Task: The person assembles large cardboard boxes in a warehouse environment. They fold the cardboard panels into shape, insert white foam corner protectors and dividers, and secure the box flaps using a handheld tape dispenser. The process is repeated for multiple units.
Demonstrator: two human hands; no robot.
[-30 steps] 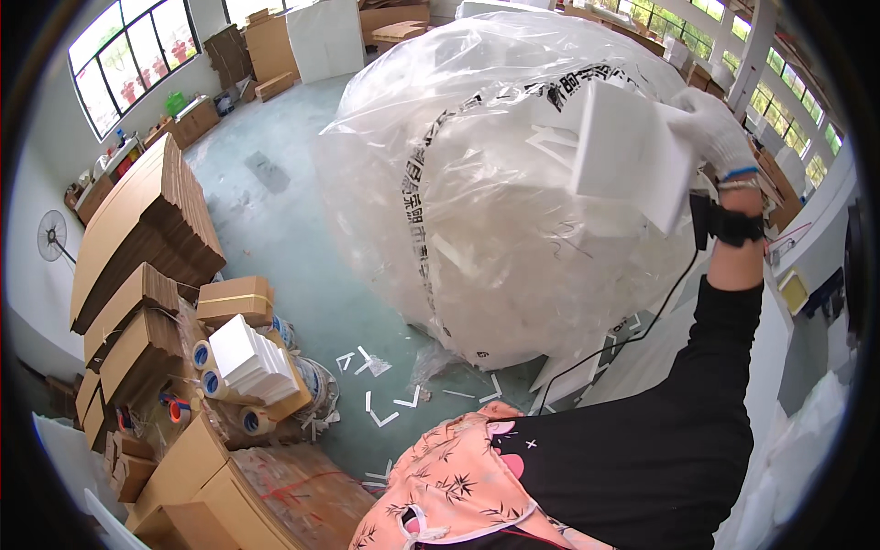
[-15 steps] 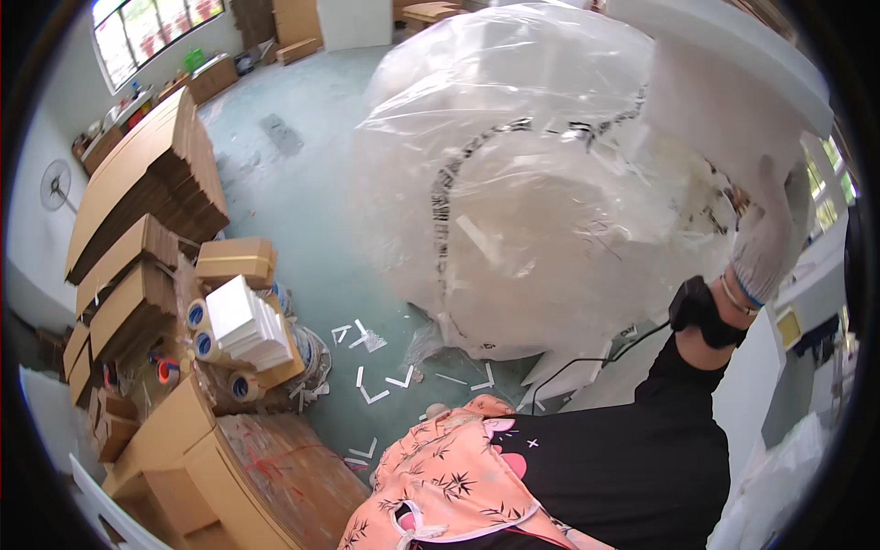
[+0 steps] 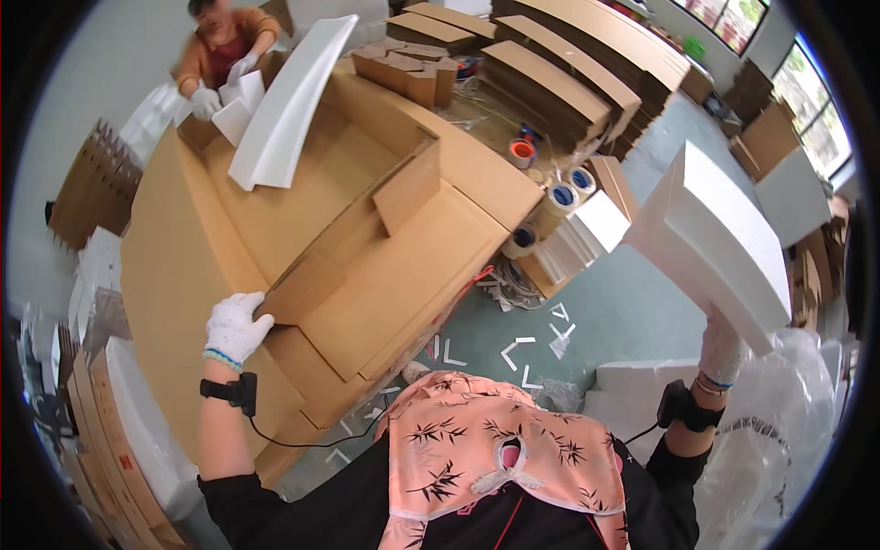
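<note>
A large open cardboard box (image 3: 321,183) lies in front of me at the left. My left hand (image 3: 236,327), in a white knit glove, grips the near edge of its flap, thumb apart from the curled fingers. Raised at the right, my gloved right hand (image 3: 721,344) holds a thick white foam block (image 3: 710,238) from below; some of its fingers are hidden behind the block. Across the box's far end rests a long white foam strip (image 3: 293,101). A co-worker's gloved hands (image 3: 209,99) hold smaller white foam pieces (image 3: 240,105) there.
Flat cardboard stacks (image 3: 568,82) stand at the back. Tape rolls (image 3: 562,196) and white foam sheets (image 3: 582,240) sit beyond the box's right edge. White scraps (image 3: 518,350) litter the floor. Plastic-wrapped material (image 3: 779,431) is at my right, more cardboard (image 3: 115,431) at my left.
My view has swung left from the large plastic bag to the cardboard box. My right hand now holds a foam block up, and my left hand has come into view on the box.
</note>
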